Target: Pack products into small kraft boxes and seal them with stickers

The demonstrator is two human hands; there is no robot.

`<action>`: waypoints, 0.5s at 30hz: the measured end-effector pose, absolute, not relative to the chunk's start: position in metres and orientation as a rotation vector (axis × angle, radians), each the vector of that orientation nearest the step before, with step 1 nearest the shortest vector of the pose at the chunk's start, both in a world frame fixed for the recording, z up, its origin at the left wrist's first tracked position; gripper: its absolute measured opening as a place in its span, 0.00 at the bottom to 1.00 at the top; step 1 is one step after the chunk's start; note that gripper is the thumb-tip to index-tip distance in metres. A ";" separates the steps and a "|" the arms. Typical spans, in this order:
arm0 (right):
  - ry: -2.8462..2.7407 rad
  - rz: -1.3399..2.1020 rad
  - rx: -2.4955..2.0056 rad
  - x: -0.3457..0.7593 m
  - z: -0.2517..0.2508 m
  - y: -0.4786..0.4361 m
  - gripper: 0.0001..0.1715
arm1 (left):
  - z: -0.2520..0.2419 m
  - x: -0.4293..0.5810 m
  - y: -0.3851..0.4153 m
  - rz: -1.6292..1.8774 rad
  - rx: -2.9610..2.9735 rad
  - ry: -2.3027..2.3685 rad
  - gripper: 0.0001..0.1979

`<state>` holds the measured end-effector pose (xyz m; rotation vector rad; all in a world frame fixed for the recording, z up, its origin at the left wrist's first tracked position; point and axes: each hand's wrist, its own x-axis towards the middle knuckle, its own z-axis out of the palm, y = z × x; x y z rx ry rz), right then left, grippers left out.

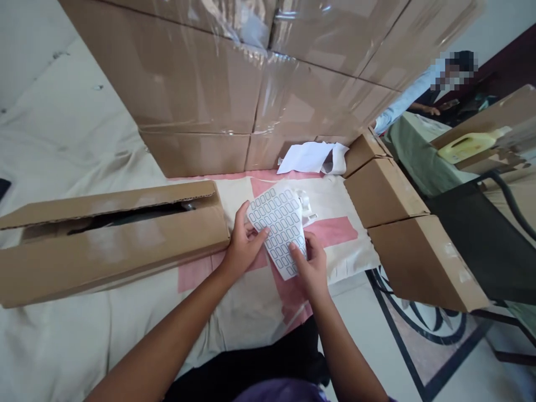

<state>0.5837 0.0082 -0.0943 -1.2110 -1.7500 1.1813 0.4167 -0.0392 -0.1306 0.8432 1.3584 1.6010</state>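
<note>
Now | left hand (242, 245), right hand (310, 268): fingers pinching label sheet (278, 226) edges | long carton (109, 240) just left

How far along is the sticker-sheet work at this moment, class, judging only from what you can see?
Done: the long carton lies on the cloth with its flap open, and white paper sits by the stacked boxes. In hand: left hand and right hand hold the label sheet. Left: its rows look nearly full; no label shows on any carton.

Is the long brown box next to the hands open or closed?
Open. The long brown box lies on its side with its top flap lifted, leaving a dark gap underneath. What is inside cannot be made out.
</note>
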 end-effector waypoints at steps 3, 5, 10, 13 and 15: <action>-1.713 1.492 -1.108 0.587 -0.097 0.017 0.24 | -0.130 0.415 -0.043 1.578 0.882 1.268 0.42; -1.615 1.646 -1.061 0.587 -0.095 0.028 0.26 | -0.130 0.412 -0.045 1.552 0.959 1.274 0.40; -1.703 1.556 -1.098 0.584 -0.080 0.054 0.14 | -0.130 0.409 -0.047 1.476 1.353 1.677 0.31; -1.804 1.519 -1.073 0.581 -0.075 0.056 0.17 | -0.127 0.414 -0.048 1.550 1.591 2.030 0.35; -1.854 1.491 -1.066 0.579 -0.073 0.050 0.18 | -0.124 0.420 -0.050 1.595 1.742 2.183 0.33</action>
